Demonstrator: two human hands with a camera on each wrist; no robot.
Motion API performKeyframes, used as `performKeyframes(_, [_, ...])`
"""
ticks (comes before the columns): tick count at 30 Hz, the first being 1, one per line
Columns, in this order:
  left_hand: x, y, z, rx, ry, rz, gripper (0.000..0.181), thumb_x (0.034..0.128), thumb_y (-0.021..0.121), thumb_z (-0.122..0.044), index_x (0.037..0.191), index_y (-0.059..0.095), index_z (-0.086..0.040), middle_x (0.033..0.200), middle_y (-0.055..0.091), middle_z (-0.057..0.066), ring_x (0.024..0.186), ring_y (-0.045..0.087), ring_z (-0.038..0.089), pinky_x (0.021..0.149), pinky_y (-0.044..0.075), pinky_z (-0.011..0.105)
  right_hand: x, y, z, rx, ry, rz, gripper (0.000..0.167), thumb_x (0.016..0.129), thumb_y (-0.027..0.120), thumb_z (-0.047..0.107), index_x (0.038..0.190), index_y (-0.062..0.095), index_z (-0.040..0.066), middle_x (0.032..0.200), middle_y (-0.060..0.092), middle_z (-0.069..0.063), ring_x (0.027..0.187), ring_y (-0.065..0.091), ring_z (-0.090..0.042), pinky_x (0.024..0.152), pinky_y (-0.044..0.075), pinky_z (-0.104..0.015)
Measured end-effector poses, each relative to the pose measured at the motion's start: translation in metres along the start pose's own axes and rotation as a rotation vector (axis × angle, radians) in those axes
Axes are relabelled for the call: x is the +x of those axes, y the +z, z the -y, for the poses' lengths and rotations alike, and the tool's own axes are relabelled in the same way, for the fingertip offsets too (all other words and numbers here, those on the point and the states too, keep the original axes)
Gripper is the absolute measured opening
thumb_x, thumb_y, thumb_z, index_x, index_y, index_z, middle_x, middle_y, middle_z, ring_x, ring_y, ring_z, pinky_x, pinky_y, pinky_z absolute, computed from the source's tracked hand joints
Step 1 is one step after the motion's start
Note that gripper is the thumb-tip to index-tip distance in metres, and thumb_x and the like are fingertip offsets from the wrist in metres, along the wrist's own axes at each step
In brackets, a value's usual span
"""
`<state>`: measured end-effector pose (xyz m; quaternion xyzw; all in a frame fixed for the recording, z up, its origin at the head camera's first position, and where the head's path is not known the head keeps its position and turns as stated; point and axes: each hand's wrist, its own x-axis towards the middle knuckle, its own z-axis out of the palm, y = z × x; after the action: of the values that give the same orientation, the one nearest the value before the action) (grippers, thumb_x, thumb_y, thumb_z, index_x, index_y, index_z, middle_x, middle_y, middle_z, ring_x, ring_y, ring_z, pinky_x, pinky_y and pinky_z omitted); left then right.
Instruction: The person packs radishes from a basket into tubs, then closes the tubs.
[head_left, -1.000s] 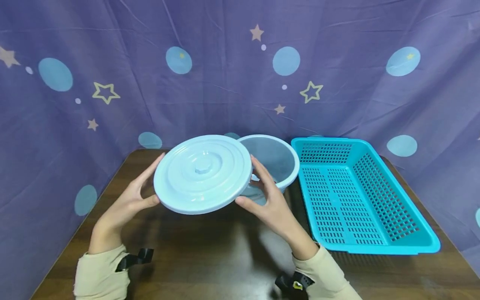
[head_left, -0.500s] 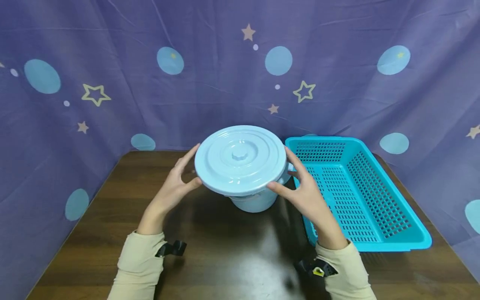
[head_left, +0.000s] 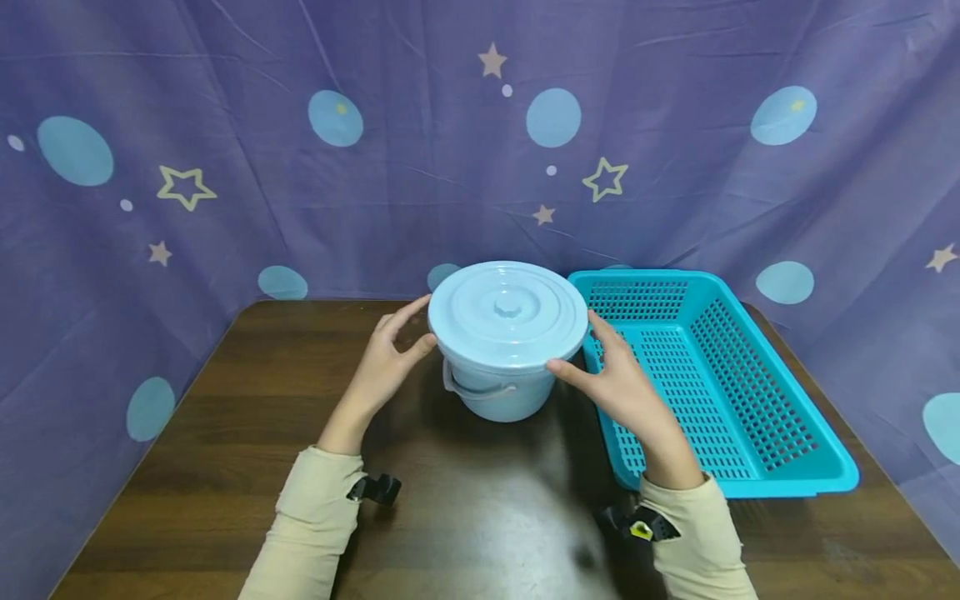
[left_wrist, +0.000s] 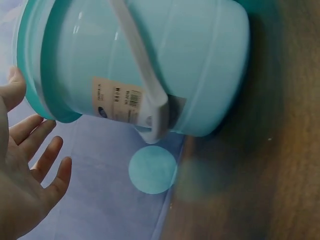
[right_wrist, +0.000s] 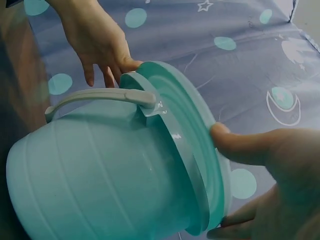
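Note:
A light blue round lid [head_left: 506, 312] with a small raised knob covers the mouth of a light blue bucket [head_left: 504, 396] on the table. In the right wrist view, the lid's rim [right_wrist: 195, 115] stands slightly off the bucket's rim on one side. My left hand [head_left: 382, 362] holds the lid's left edge, thumb toward me and fingers behind. On the opposite edge, my right hand [head_left: 622, 379] holds it the same way. The bucket's pale handle [left_wrist: 145, 65] hangs down its side, near a printed label [left_wrist: 117, 100]. The inside of the bucket is hidden.
A turquoise slotted basket [head_left: 787, 375] stands close to the bucket's right side, behind my right forearm. The brown wooden table [head_left: 247, 450] runs back to a purple curtain [head_left: 420, 183] with stars and dots.
Both hands have carried the lid from the front left, rightward onto the bucket, and lowered it. The tilted lid is now nearly level, covering the bucket's mouth. The basket stayed in place.

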<state>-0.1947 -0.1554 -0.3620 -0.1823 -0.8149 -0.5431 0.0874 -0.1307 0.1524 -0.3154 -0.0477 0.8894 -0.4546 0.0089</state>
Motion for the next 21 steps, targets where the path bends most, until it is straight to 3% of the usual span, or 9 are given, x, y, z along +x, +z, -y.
performKeyframes(6, [-0.005, 0.003, 0.007, 0.026, -0.003, -0.001, 0.06, 0.0935, 0.07, -0.03, 0.148, 0.049, -0.016, 0.136, 0.05, 0.014, 0.123, 0.042, 0.032, 0.098, 0.032, 0.048, 0.002, 0.003, -0.003, -0.05, 0.015, 0.029, 0.098, 0.091, 0.072, 0.041, 0.158, 0.011, 0.003, 0.163, 0.012, -0.019, 0.148, 0.01, -0.039, 0.112, 0.019, -0.061])
performKeyframes(10, [-0.007, 0.004, 0.009, 0.034, -0.004, 0.014, 0.058, 0.0949, 0.069, -0.027, 0.148, 0.048, -0.017, 0.14, 0.05, 0.011, 0.126, 0.04, 0.038, 0.104, 0.03, 0.053, 0.001, 0.004, -0.004, -0.07, 0.019, 0.037, 0.099, 0.091, 0.071, 0.043, 0.158, 0.01, 0.003, 0.162, 0.011, -0.021, 0.147, 0.013, -0.04, 0.111, 0.021, -0.062])
performKeyframes(15, [-0.009, 0.005, 0.007, 0.036, -0.005, 0.02, 0.058, 0.0959, 0.068, -0.023, 0.149, 0.047, -0.016, 0.145, 0.048, 0.007, 0.128, 0.04, 0.034, 0.106, 0.029, 0.056, 0.001, 0.002, -0.003, -0.051, 0.017, 0.049, 0.098, 0.093, 0.069, 0.042, 0.158, 0.008, 0.001, 0.161, 0.011, -0.023, 0.144, 0.022, -0.042, 0.108, 0.028, -0.063])
performKeyframes(21, [-0.014, 0.003, -0.002, 0.146, -0.007, 0.02, 0.06, 0.0979, 0.065, -0.03, 0.151, 0.042, -0.014, 0.153, 0.041, 0.007, 0.135, 0.037, 0.03, 0.108, 0.028, 0.059, -0.007, -0.016, 0.004, -0.02, 0.006, 0.015, 0.094, 0.096, 0.065, 0.044, 0.159, 0.006, 0.006, 0.161, 0.014, -0.02, 0.143, 0.025, -0.041, 0.108, 0.029, -0.061])
